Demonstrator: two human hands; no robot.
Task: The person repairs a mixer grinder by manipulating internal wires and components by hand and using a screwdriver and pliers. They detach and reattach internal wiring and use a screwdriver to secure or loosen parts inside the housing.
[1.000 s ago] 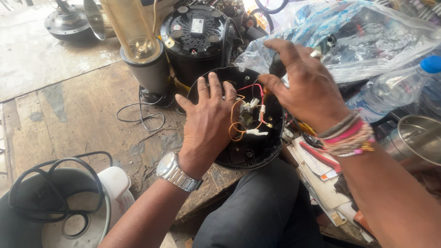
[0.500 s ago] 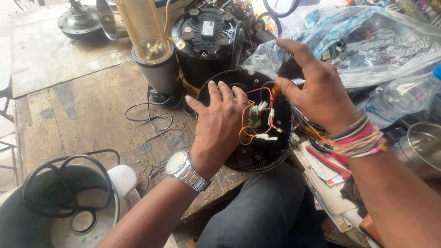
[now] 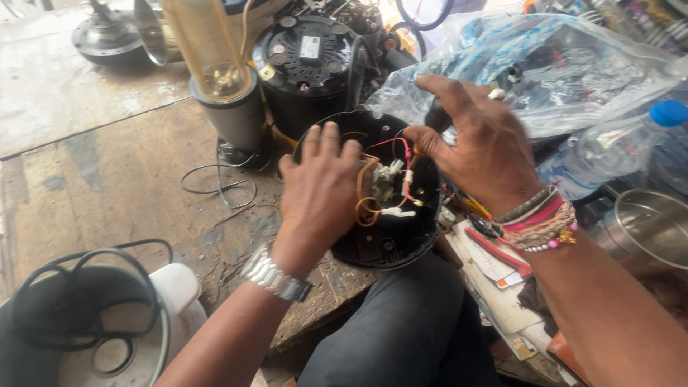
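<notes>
Right at the bench edge, above the person's knee, sits the round black appliance base (image 3: 387,244), underside up, its left half covered by the left hand (image 3: 319,193), laid flat with fingers spread. Opposite, the right hand (image 3: 473,147) curls over the far rim; whether it pinches anything is blurred. Between them show red and orange wires (image 3: 383,190), small white connectors hard to make out.
</notes>
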